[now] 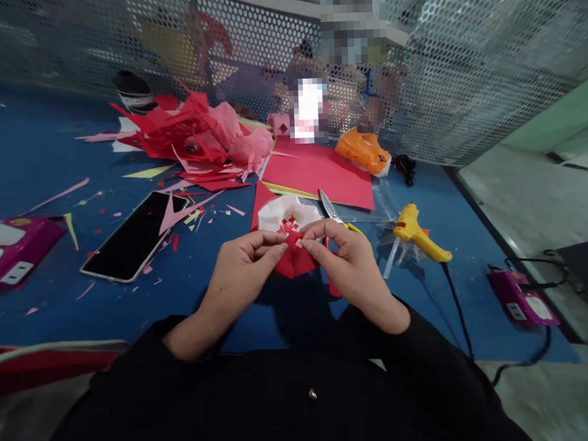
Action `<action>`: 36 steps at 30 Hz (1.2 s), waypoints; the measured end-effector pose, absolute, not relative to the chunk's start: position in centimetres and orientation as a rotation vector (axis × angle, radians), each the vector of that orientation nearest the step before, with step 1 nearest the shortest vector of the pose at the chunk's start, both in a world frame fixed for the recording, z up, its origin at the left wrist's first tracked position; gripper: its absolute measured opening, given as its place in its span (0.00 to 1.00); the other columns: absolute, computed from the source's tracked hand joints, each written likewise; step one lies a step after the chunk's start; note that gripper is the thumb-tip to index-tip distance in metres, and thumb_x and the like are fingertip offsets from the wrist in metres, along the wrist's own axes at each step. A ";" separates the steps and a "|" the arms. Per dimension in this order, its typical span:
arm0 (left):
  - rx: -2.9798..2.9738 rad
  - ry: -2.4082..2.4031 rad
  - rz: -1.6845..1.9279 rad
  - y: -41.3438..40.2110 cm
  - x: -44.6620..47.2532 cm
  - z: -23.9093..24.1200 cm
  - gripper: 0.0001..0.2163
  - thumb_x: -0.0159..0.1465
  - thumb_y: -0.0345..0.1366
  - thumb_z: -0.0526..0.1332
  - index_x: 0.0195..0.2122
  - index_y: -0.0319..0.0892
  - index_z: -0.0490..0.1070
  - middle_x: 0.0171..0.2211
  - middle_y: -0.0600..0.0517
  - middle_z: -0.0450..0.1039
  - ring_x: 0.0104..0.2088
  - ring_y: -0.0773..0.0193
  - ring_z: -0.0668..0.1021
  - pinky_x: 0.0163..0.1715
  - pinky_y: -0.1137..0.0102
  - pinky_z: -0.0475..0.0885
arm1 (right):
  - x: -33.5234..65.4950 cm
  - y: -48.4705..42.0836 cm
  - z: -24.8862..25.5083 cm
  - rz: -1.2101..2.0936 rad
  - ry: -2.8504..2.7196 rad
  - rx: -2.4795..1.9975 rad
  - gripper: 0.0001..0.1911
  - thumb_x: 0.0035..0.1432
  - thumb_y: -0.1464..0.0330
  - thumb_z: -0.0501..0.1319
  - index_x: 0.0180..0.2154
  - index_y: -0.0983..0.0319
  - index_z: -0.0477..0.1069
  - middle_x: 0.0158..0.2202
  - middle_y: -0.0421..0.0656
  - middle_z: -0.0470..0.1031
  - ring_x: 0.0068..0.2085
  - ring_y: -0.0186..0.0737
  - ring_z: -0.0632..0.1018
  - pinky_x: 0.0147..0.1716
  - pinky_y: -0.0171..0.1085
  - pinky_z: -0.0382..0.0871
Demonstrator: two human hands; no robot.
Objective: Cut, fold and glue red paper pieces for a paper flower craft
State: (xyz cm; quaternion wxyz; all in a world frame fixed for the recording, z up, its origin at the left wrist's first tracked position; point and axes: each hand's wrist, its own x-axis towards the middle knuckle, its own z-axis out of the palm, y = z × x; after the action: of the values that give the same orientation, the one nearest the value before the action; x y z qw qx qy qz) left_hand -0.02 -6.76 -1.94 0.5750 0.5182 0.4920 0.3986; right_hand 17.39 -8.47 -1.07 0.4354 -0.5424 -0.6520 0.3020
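Between my hands is a piece of red paper, pinched at its upper edge from both sides. My left hand grips it between thumb and fingertips, and my right hand does the same opposite. A small pale bit shows by the right thumb. Just beyond lies a crumpled white paper with small red and pale scraps on it. Scissors with yellow and red handles lie partly hidden beside and under my right hand. Farther right rests a yellow hot glue gun with a glue stick in it.
A stack of coloured paper, red on top, lies ahead, with an orange packet at its corner. Red and pink scraps are heaped at back left. A phone lies left. Purple power strips flank the table; a perforated screen stands behind.
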 end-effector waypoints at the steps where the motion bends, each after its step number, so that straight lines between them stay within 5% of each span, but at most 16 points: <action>1: 1.208 1.144 0.932 -6.8 0.0 -2.0 0.09 0.59 0.39 0.69 0.37 0.41 0.80 0.32 0.51 0.83 0.29 0.67 0.79 0.31 0.74 0.71 | 17.2 -8.5 -1.1 0.733 -1.616 -1.319 0.05 0.61 0.70 0.62 0.31 0.58 0.72 0.37 0.42 0.78 0.42 0.40 0.77 0.47 0.42 0.68; 11: 1.176 1.066 0.947 -6.8 -0.1 -2.3 0.09 0.58 0.39 0.70 0.35 0.40 0.78 0.28 0.53 0.81 0.28 0.70 0.77 0.29 0.76 0.69 | 16.1 -8.6 -1.8 0.556 -1.560 -1.267 0.05 0.58 0.73 0.66 0.31 0.58 0.75 0.40 0.42 0.78 0.45 0.39 0.78 0.52 0.44 0.69; 36: 1.177 1.035 0.937 -6.8 0.0 -2.4 0.08 0.58 0.37 0.68 0.37 0.40 0.78 0.26 0.53 0.82 0.26 0.69 0.78 0.30 0.75 0.70 | 16.0 -8.5 -2.3 0.438 -1.579 -1.312 0.06 0.57 0.73 0.65 0.30 0.58 0.72 0.35 0.40 0.74 0.41 0.40 0.77 0.46 0.44 0.70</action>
State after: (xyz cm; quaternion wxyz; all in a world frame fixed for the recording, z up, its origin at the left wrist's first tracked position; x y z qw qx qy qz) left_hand -0.02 -6.81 -2.36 0.6114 0.5100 0.4485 0.4062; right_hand 16.04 -8.53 -2.26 0.4978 -0.5420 -0.6525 0.1808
